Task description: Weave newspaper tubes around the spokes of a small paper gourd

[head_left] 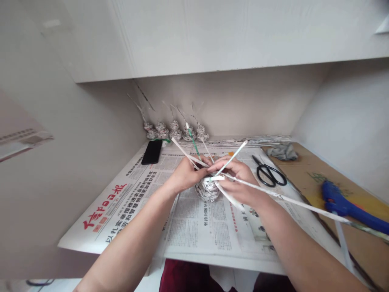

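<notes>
A small woven basket of rolled newspaper (pixel 207 190) stands on the newspaper-covered desk (pixel 194 227) in the middle of the head view. My left hand (pixel 186 175) grips its left rim and the upright paper stakes. My right hand (pixel 240 180) holds the right side and pinches a long rolled paper tube (pixel 291 199) that trails off to the right past the desk edge. Several thin paper stakes (pixel 232 157) stick up and fan out above both hands, one with a green tint.
Several finished small woven pieces (pixel 174 130) line the back wall. A black phone (pixel 152 152) lies back left. Black scissors (pixel 269 172), a grey cloth (pixel 282 151) and a blue glue gun (pixel 349 209) lie at the right on cardboard. A shelf overhangs above.
</notes>
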### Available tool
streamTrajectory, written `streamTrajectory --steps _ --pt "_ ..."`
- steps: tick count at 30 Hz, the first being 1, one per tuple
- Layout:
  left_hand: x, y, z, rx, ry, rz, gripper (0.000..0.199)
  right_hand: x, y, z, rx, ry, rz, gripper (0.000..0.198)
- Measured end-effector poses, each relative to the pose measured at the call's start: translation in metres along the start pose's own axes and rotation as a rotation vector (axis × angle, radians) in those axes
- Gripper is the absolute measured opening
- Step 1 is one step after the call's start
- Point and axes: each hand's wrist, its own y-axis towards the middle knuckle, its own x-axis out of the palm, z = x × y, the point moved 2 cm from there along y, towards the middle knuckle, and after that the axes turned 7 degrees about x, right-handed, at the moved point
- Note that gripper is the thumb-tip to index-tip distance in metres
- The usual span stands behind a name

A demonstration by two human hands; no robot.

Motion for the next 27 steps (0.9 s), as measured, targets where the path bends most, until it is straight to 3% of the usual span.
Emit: streamTrajectory --steps 3,8,13,17,27 --pt "0.001 0.000 0.000 -0.002 -0.039 0.011 0.014 -0.003 0.002 0.007 0.066 0.084 -0.098 0.028" --pt "0.005 0.000 0.002 0.042 -0.119 -0.063 0.011 -0.010 0.007 0.013 0.259 0.163 0.013 0.026" --pt "0.008 0.000 0.003 0.056 -0.139 -0.079 0.011 -0.006 0.006 0.010 0.453 0.266 -0.060 0.037" --pt "0.009 -0.001 0.006 0.080 -0.129 -0.072 0.009 -0.002 0.004 0.008 0.433 0.381 0.008 0.036" --pt "0.006 -0.001 0.011 0.156 -0.030 -0.159 0.009 0.006 0.004 0.014 0.280 0.269 0.150 0.032"
